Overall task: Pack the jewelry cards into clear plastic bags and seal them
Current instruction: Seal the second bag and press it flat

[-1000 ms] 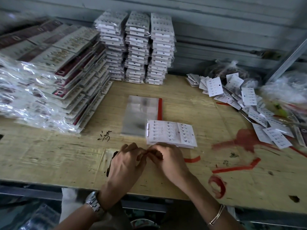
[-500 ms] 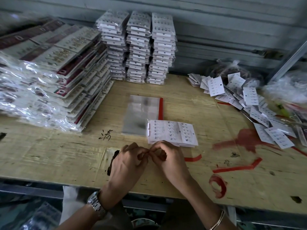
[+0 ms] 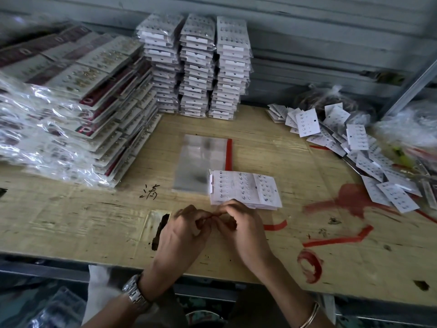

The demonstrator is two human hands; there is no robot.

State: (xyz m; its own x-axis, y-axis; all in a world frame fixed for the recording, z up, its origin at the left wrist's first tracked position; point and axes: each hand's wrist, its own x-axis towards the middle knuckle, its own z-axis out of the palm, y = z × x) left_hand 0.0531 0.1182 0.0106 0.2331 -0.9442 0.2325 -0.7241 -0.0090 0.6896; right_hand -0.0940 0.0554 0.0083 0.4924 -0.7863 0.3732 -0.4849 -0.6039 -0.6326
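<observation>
Both hands meet near the front edge of the worktop (image 3: 71, 223), roughly mid-way along. The left hand (image 3: 182, 235) and right hand (image 3: 246, 233) have their fingers curled, with the tips pressed together pinching a tiny red strip (image 3: 211, 216). Can't tell what it actually is. Just behind the right hand a card stack (image 3: 246, 189) lies flat and unbagged, overlapping the front right corner of some clear bags (image 3: 201, 159) with a red edge. Three bagged stacks (image 3: 196, 67) stand along the back edge, loose cards (image 3: 354, 147) are spilled by the right edge, and bigger packs (image 3: 71, 102) are heaped at the left.
</observation>
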